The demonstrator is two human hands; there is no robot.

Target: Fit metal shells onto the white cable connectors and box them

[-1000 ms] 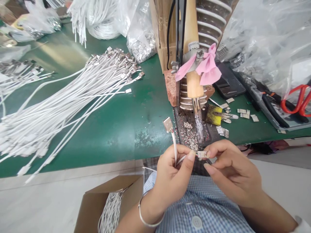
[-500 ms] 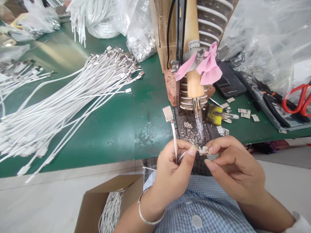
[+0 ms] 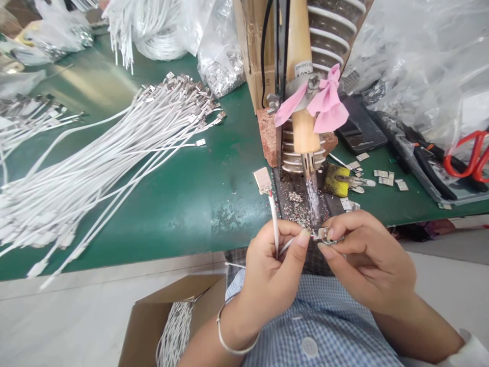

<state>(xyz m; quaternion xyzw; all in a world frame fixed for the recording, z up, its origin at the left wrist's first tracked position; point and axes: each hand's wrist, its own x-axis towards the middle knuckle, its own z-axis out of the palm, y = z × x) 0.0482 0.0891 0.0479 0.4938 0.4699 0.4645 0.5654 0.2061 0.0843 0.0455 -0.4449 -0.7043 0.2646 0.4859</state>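
Note:
A white cable [image 3: 274, 224] is pinched between the thumb and fingers of my left hand [image 3: 277, 265]. One end of it rises above the fist and carries a flat metal USB connector [image 3: 262, 180], with a bit of red wire showing at the joint. The thin bared wires at the other end reach toward a small metal USB plug [image 3: 323, 233], which my right hand [image 3: 369, 260] grips by fingertips. Just above the plug, the tip of a wooden-handled soldering iron [image 3: 313, 204] points down, clamped in a stand. Whether tip and wires touch I cannot tell.
A large bundle of white cables [image 3: 95, 163] covers the green table [image 3: 183, 214] at left. Right of the iron lie a yellow sponge [image 3: 336, 179], loose plugs [image 3: 383, 177], a dark phone [image 3: 362, 125] and red-handled scissors [image 3: 466, 157]. A cardboard box [image 3: 137, 331] holding cables stands below.
My right hand has shifted slightly left, and the plug in its fingers has turned and moved a little right and up. The left hand stays nearly still with the cable.

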